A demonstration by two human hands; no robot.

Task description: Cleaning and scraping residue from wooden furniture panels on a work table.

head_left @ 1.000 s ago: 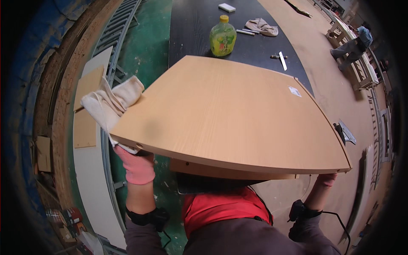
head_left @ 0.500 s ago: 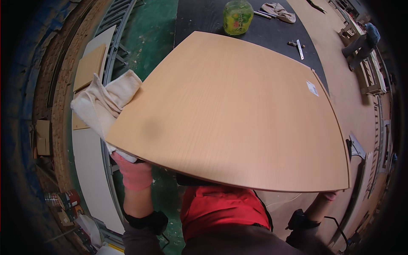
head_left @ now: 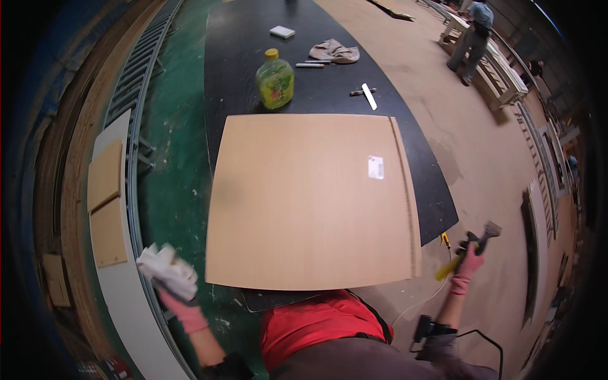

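Note:
A light wood-grain panel (head_left: 304,209) lies flat on a black-topped table (head_left: 234,63), with a white label (head_left: 375,167) near its right edge. Off to the panel's left, my left hand (head_left: 183,310), in a pink glove, grips a bunched white cloth (head_left: 168,269), slightly blurred. On the other side, my gloved right hand (head_left: 468,263) is closed round a scraper (head_left: 448,267) with a yellow handle and a wide grey blade. Neither hand touches the panel.
Beyond the panel stand a yellow-green bottle (head_left: 275,82), a crumpled rag (head_left: 334,52), a small white block (head_left: 282,31) and a white strip tool (head_left: 369,97). A roller conveyor (head_left: 142,69) runs along the left. One person (head_left: 474,41) works at a far-right bench.
The panel, tilted up in my hands before, now lies on the table. Both hands have let go of it and moved outward, with the cloth and scraper in them.

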